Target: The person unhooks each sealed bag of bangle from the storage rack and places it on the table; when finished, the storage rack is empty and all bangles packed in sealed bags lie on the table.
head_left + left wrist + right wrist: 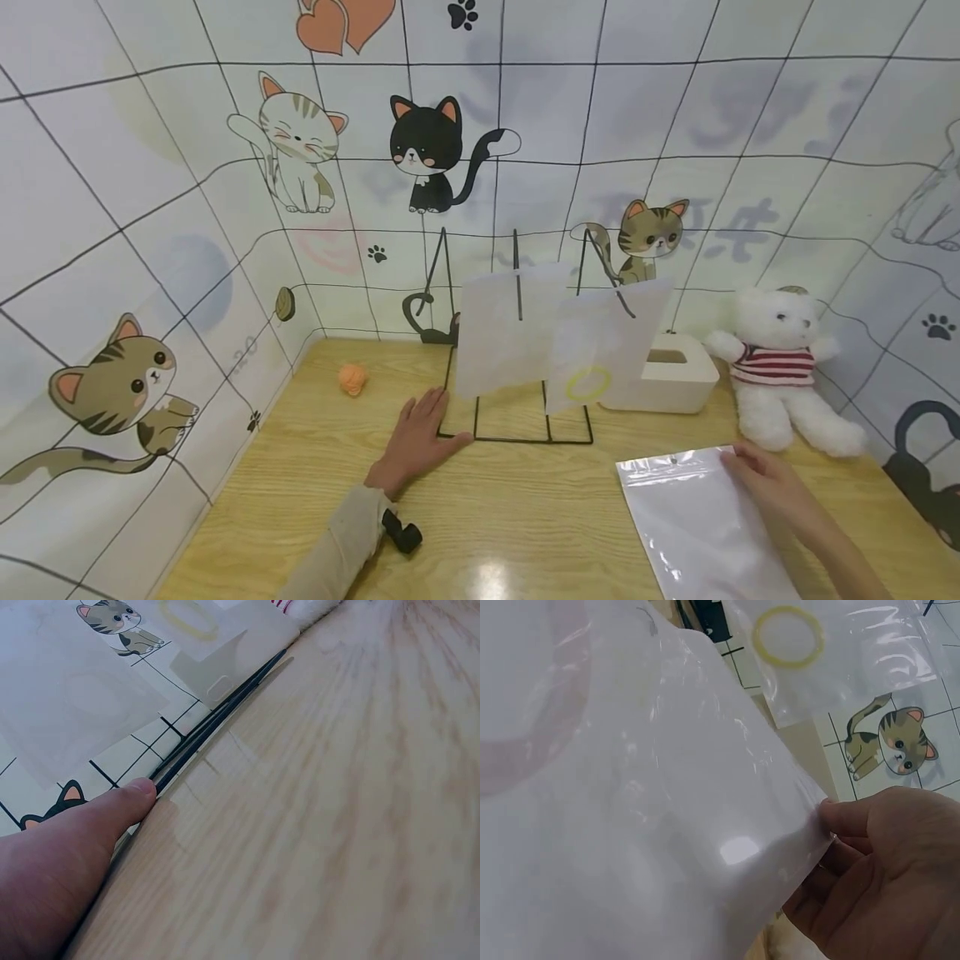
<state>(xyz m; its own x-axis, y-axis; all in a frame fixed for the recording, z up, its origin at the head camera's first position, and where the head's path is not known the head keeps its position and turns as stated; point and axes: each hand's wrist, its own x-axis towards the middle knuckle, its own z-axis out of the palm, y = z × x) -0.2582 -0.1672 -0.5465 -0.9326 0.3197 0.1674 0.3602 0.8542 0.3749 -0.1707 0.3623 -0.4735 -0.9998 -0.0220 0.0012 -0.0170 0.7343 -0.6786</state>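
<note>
My left hand [416,437] rests at the left side of a black wire rack [517,440], fingers stretched out and thumb along its front bar. In the left wrist view the thumb tip touches the rack's dark wire [225,716]. Two whitish plastic bags [498,350] hang from the rack's prongs; the right one shows a yellow ring [588,383]. My right hand [772,483] pinches a white zip bag [705,525] at its upper right corner, in front of the rack and to its right. A pinkish curved shape [570,697] shows on that bag in the right wrist view.
Behind the hanging bags, to the right, stands a white box [693,383] with a slot on top. A white teddy bear [772,400] in a striped shirt sits beside it. An orange ball [352,380] lies back left. Cat-printed cloth [540,108] walls the wooden table [510,525].
</note>
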